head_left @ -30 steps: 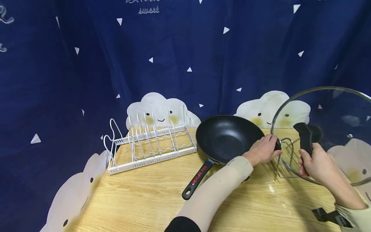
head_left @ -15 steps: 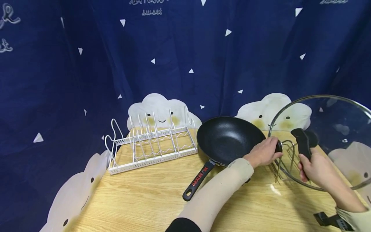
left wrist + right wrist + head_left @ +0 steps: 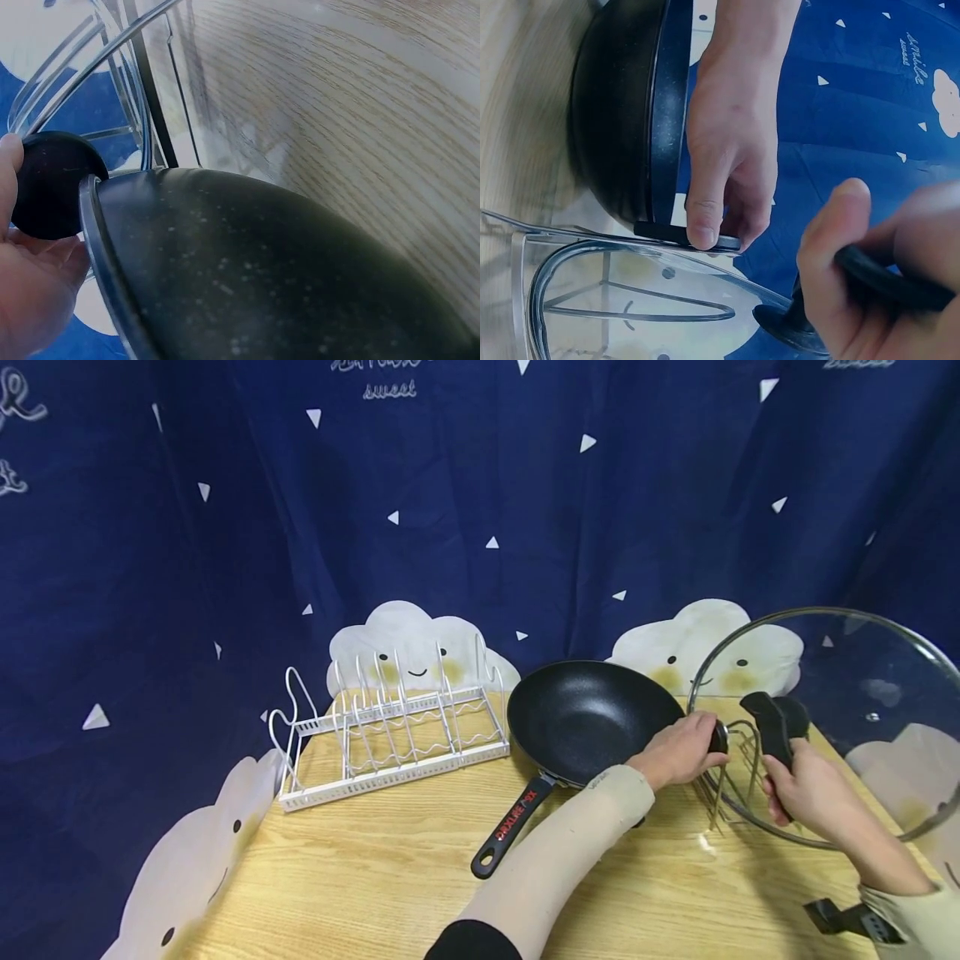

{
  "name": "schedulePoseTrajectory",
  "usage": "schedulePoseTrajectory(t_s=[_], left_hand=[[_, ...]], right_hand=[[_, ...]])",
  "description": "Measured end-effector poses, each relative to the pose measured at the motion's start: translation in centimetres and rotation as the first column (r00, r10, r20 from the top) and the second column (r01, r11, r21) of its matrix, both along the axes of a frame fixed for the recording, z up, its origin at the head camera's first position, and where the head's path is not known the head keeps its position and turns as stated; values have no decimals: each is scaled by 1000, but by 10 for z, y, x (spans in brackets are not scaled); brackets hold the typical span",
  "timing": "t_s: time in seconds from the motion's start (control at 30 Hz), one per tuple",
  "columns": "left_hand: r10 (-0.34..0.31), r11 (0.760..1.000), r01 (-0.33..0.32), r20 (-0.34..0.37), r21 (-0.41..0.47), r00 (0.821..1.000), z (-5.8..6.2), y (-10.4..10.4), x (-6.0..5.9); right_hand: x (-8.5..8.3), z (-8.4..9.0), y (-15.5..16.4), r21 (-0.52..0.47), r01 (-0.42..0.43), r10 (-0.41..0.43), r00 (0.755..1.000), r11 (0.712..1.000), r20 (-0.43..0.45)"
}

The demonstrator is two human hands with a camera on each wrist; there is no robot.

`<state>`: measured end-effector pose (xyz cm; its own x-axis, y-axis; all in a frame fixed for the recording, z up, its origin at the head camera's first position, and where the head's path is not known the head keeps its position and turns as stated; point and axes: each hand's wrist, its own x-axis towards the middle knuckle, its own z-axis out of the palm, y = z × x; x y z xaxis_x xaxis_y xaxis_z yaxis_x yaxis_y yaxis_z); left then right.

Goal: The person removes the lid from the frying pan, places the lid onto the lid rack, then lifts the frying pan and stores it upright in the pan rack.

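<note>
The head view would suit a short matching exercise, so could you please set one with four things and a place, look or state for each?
Column one:
1. glass lid
2. white rack
3. left hand
4. long handle

Column two:
A. black, with red lettering
B. holding the short side handle of the black pan
C. gripped by its black grip in the right hand
D. standing on the wooden table, left of the pan in the view

Right pairs: 1-C, 2-D, 3-B, 4-A.
</note>
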<state>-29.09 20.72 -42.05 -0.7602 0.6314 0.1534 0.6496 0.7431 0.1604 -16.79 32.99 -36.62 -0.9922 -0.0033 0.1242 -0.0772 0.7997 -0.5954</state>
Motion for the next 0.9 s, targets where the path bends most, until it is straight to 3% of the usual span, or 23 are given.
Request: schedulePoseTrajectory(t_s=[0.47, 0.9], left_hand=[[-4, 1000, 4, -13, 5, 1000, -1, 0, 0], [-3, 1000, 2, -40, -20, 999, -1, -1, 0]], right_hand=[[-10, -2, -5, 5, -16, 15, 999, 1000, 51], [-22, -3, -6, 21, -3, 3, 999, 1000, 43]])
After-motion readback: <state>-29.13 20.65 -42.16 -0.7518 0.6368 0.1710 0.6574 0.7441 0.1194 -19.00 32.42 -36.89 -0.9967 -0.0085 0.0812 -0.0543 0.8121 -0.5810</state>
